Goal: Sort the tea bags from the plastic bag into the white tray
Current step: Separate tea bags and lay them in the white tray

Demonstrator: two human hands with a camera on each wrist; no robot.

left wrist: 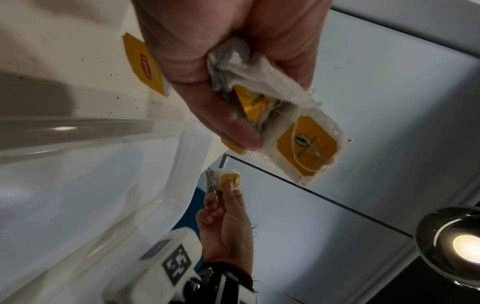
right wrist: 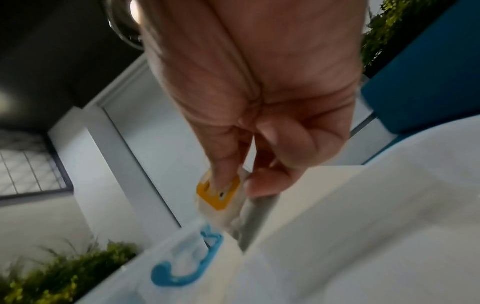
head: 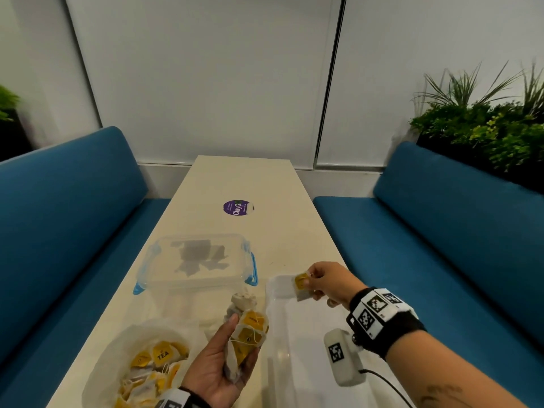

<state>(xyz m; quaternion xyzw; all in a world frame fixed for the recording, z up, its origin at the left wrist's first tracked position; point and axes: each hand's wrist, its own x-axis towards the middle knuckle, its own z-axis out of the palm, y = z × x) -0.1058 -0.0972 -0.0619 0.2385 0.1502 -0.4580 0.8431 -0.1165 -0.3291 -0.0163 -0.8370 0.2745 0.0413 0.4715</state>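
My left hand [head: 226, 360] [left wrist: 223, 67] grips a bunch of tea bags [head: 250, 334] [left wrist: 303, 142] with yellow tags, palm up, between the plastic bag and the tray. The plastic bag [head: 138, 366] lies open at the near left, with several yellow-tagged tea bags [head: 162, 354] inside. My right hand [head: 329, 282] [right wrist: 246, 176] pinches a single tea bag [head: 301, 285] [right wrist: 221, 195] [left wrist: 228, 181] over the far end of the white tray [head: 297, 348] [right wrist: 376, 236]. The tray's bare floor shows no bags.
A clear lidded box [head: 197, 260] with blue clips [head: 253, 269] stands just beyond the bag and tray, dark flat pieces inside. A purple sticker [head: 238, 207] lies farther up the narrow table. Blue benches [head: 67, 219] flank both sides; plants [head: 485, 128] stand at the right.
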